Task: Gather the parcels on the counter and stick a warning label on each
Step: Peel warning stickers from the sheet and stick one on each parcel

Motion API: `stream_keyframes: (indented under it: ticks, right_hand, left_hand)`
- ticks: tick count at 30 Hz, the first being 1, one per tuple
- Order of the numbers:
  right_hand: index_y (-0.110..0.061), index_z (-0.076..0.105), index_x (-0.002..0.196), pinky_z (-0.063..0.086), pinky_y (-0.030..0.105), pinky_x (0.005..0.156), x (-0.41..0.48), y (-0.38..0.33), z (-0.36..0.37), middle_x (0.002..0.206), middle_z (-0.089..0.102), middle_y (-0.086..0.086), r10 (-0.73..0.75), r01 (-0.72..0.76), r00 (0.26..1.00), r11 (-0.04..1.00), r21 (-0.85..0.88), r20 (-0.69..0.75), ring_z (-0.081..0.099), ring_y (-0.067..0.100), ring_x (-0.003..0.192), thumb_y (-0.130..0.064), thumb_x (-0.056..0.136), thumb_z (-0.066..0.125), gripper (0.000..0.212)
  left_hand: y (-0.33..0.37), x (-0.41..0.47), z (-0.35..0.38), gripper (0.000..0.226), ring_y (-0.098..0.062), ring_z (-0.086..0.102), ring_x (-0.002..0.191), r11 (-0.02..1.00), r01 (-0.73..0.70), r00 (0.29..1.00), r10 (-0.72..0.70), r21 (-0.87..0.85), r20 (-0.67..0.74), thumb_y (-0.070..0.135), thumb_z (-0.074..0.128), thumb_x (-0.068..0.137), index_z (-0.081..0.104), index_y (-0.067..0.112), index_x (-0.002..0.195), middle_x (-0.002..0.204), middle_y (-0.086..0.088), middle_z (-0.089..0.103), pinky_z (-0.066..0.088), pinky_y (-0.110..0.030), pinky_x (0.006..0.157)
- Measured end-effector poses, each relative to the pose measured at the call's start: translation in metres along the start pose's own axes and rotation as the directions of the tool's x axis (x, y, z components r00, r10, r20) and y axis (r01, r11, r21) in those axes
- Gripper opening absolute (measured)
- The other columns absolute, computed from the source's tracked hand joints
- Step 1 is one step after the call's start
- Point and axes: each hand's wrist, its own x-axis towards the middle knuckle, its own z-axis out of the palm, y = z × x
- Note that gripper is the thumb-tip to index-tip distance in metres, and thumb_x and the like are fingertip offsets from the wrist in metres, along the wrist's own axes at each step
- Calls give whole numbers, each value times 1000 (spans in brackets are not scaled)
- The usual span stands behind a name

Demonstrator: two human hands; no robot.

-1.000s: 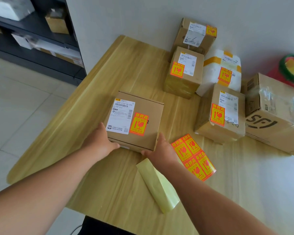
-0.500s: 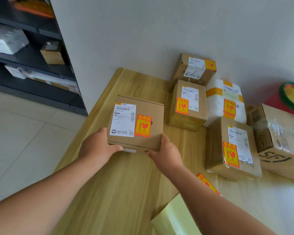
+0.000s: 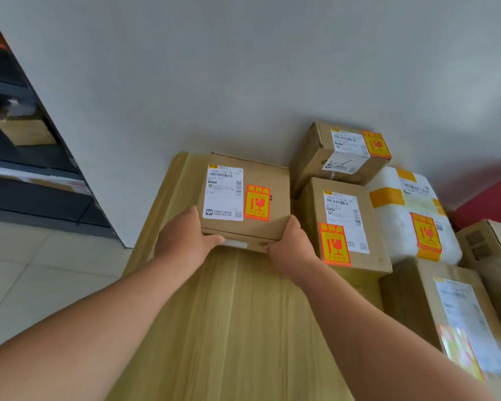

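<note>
Two hands, left [image 3: 185,240], right [image 3: 291,250], around parcel [image 3: 245,198].

We look down along a pale wooden counter [image 3: 229,328] with long, straight grain, its far end meeting a plain light grey wall [image 3: 243,68]. The wall fills the upper part of the view, bare and lit by soft, even light, with a faint shadow low down near the counter. To our left the wall ends at a corner. Beyond it stands a black shelving unit [image 3: 41,198] holding a brown cardboard box [image 3: 23,131] and other items too blurred to make out. Below the shelves lies a floor [image 3: 26,285] of large pale tiles with thin grout lines. At the far right edge a red object [image 3: 480,206] sits by the wall, too cropped for us to identify.
</note>
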Motion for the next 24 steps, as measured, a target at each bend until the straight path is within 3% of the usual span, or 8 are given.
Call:
stream_keyframes:
  ticks: [5, 10, 13, 16, 18, 20, 24]
  right_hand:
    - [-11, 33, 131, 48, 37, 92, 43, -8, -3, 122, 52, 11, 47, -47, 999, 999, -9, -10, 54, 26, 108, -8, 89, 55, 47]
    - [-10, 30, 132, 48, 37, 83, 64, -4, 3, 120, 51, 14, 70, -71, 994, 997, -15, -81, 55, 29, 103, -7, 88, 50, 49]
    - [-10, 28, 133, 46, 34, 80, 68, -1, 9, 122, 50, 16, 65, -68, 992, 998, -21, -113, 54, 31, 104, -6, 86, 50, 52]
    - [-10, 24, 138, 46, 35, 87, 66, 1, 13, 129, 47, 16, 51, -53, 990, 999, -14, -130, 52, 31, 110, -6, 85, 50, 59]
    - [-11, 17, 145, 42, 36, 99, 60, 2, 14, 143, 36, 15, 30, -34, 991, 999, -27, -132, 45, 29, 124, -6, 88, 51, 67]
    - [-14, 6, 151, 31, 32, 108, 48, 3, 14, 157, 16, 7, -4, -3, 991, 999, -51, -130, 31, 23, 138, -7, 91, 51, 76]
    - [-16, 4, 152, 25, 30, 111, 4, 11, 16, 160, 4, -1, -145, 129, 978, 985, -111, -149, 18, 19, 143, -11, 91, 54, 78]
  left_hand:
    - [8, 43, 22, 40, -16, 58, 80, 1000, -18, 1000, 18, -18, 22, 44, 75, 72, 51, 23, 96, 92, 8, 61, 45, -31, 61]
    - [12, 62, 39, 40, -19, 58, 82, 998, -57, 998, 57, 5, 34, 43, 71, 76, 50, 20, 101, 97, 4, 62, 46, -32, 65]
    - [12, 66, 44, 52, -22, 59, 93, 998, -63, 998, 63, 8, 25, 45, 69, 78, 46, 18, 116, 109, 2, 61, 45, -30, 68]
    - [11, 65, 45, 71, -24, 57, 106, 997, -68, 997, 67, 36, 37, 47, 68, 79, 37, 16, 134, 123, -2, 57, 47, -34, 76]
    - [10, 59, 43, 92, -27, 47, 124, 993, -81, 996, 78, 85, 33, 49, 68, 78, 19, 13, 147, 140, -8, 44, 44, -37, 92]
    - [11, 48, 41, 101, -28, 29, 138, 985, -117, 993, 117, 123, 9, 50, 68, 78, 8, 12, 150, 153, -10, 26, 31, -39, 108]
    - [16, 13, 37, 96, -28, 16, 143, 939, -262, 961, 275, 223, -30, 52, 62, 81, 9, 11, 149, 156, -13, 16, 18, -41, 115]
